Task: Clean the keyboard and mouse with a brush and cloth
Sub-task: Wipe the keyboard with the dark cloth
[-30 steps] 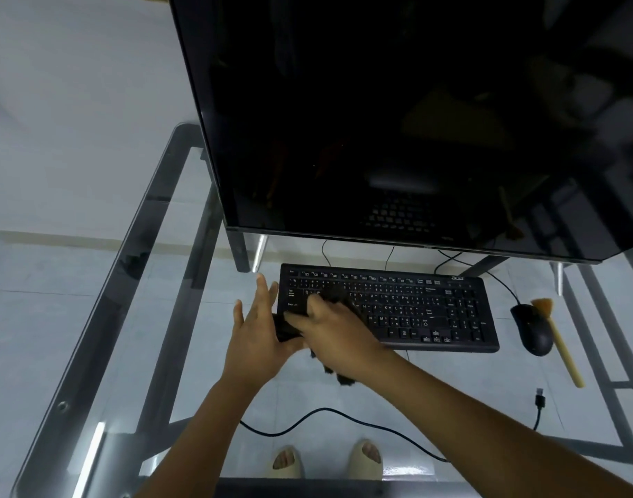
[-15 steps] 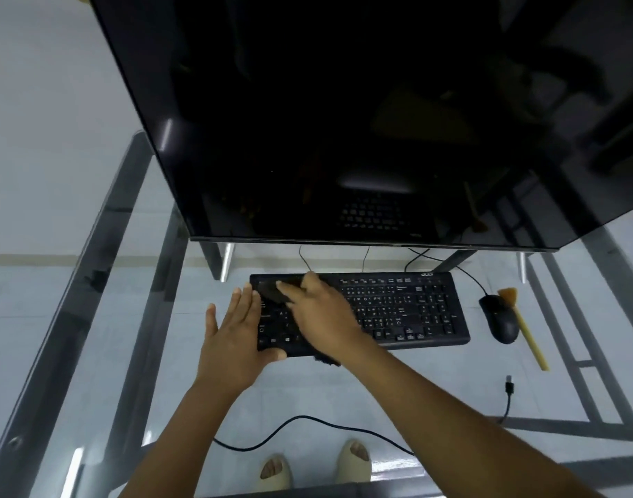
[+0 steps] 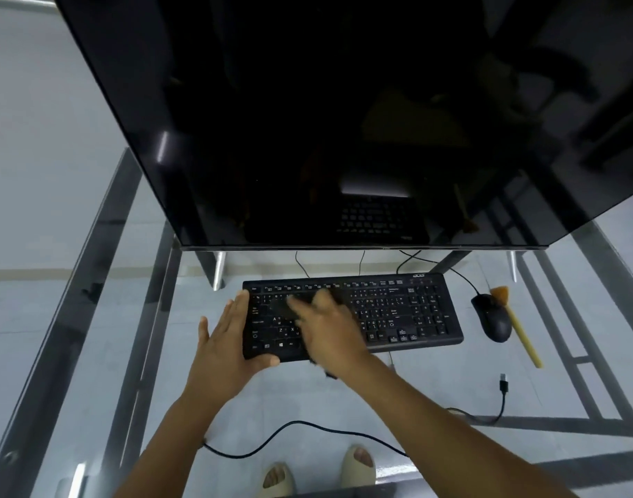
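A black keyboard (image 3: 397,310) lies on the glass desk below the monitor. My left hand (image 3: 225,343) grips its left end, thumb under the front edge and fingers flat along the side. My right hand (image 3: 326,328) presses a dark cloth (image 3: 282,305) onto the left half of the keys; the cloth is mostly hidden under the palm, and a corner of it hangs off the front edge. A black mouse (image 3: 492,316) sits to the right of the keyboard. A brush (image 3: 520,328) with a yellow handle and orange bristles lies just beyond the mouse.
A large dark monitor (image 3: 343,120) overhangs the back of the glass desk (image 3: 92,318). A loose black cable with a USB plug (image 3: 503,386) lies at the right front. Another cable curves across the front. Two feet in sandals show through the glass.
My right hand has slid the cloth over the keyboard's left keys, first toward the top row, then slightly right. My left hand keeps its hold on the left end. The camera view has shifted.
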A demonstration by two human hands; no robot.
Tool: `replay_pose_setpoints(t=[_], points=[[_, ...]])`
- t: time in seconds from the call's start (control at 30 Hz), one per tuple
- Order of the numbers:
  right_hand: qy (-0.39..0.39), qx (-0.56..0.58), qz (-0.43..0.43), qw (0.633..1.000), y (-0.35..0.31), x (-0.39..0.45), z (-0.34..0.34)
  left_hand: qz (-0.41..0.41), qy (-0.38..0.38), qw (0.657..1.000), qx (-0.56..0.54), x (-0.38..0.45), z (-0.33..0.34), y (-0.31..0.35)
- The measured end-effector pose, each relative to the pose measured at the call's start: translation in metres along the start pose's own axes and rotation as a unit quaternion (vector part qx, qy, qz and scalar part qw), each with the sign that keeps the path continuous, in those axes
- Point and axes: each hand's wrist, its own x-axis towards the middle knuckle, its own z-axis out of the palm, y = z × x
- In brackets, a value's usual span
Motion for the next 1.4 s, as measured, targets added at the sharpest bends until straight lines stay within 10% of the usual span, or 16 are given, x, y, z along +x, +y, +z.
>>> replay_pose_setpoints(t=[0.1,0.23,0.37,0.57,0.73,0.9,1.07,1.23,1.4], points=[[-0.093,0.012,-0.113,0.989,-0.019,0.003,0.005,0.005,0.004,1.0,-0.02,0.0,-0.003,0.0],[-0.02,0.022,-0.022,0.999,-0.02,0.026,0.008,0.002,0.014,1.0,-0.024,-0.002,-0.002,0.0],[-0.142,0.012,-0.182,0.973,-0.038,0.005,0.011,0.017,0.01,1.0,-0.002,-0.004,-0.001,-0.003],[0.059,-0.002,0.149,0.987,0.033,0.024,-0.018,0.042,-0.002,0.996,0.082,0.001,-0.005,0.007],[-0.052,-0.022,-0.041,0.998,0.003,-0.011,-0.008,0.104,-0.047,0.99,0.084,0.017,0.013,0.043],[0.09,-0.031,0.192,0.977,0.069,0.0,-0.027,0.151,-0.05,0.983,0.091,0.027,0.026,0.072],[-0.001,-0.042,0.022,0.999,0.059,-0.031,-0.022,0.152,-0.069,0.979,0.121,0.037,0.05,0.086],[0.091,-0.029,0.242,0.966,0.105,-0.02,-0.041,0.148,-0.02,0.973,0.178,0.036,0.066,0.084],[0.019,-0.041,0.068,0.997,0.084,-0.039,-0.032,0.105,0.012,0.984,0.144,0.038,0.084,0.109]])
